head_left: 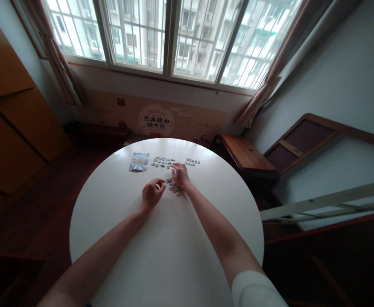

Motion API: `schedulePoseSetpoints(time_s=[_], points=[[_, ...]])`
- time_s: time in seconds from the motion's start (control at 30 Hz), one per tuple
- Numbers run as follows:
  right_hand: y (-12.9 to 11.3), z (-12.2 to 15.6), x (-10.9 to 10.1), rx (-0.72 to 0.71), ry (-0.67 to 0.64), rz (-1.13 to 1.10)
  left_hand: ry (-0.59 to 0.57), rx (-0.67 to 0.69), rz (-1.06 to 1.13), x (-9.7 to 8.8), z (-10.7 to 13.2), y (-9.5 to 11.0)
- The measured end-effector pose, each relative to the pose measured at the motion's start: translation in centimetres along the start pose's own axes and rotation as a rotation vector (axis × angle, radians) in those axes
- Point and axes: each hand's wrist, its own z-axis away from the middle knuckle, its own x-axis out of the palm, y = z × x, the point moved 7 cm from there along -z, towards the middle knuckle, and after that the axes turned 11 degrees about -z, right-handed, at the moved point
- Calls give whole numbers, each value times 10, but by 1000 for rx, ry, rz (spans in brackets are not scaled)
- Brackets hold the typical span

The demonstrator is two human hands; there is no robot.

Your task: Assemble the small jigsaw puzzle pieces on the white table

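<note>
My right hand [181,175] reaches over the table with its fingertips pinched at the near edge of the laid-out jigsaw pieces [163,162], on a small jigsaw piece [168,167]. The fingers partly hide that piece. Just left of a loose heap of jigsaw pieces [174,188], my left hand [154,194] is curled, thumb and forefinger close together beside the heap. Whatever lies between those fingers is too small to make out. A second group of jigsaw pieces [192,162] lies in short rows beyond my right hand.
A blue printed packet or picture sheet [138,162] lies left of the rows on the round white table [110,221]. Beyond the table's right edge stands a wooden bench or low table [249,153]. Barred windows and a printed banner [170,115] are behind.
</note>
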Motion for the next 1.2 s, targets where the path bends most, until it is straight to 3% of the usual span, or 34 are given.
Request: schedulePoseSetpoints(time_s=[0.17, 0.4, 0.67, 1.2], points=[[21, 18, -26, 63, 117, -86, -17, -3, -13, 1, 0, 0], [53, 56, -44, 307, 156, -215, -62, -6, -1, 5, 0, -2], [50, 85, -49, 320, 188, -263, -100, -13, 14, 8, 0, -3], [34, 93, -46, 218, 123, -154, -115, -3, 10, 8, 0, -3]])
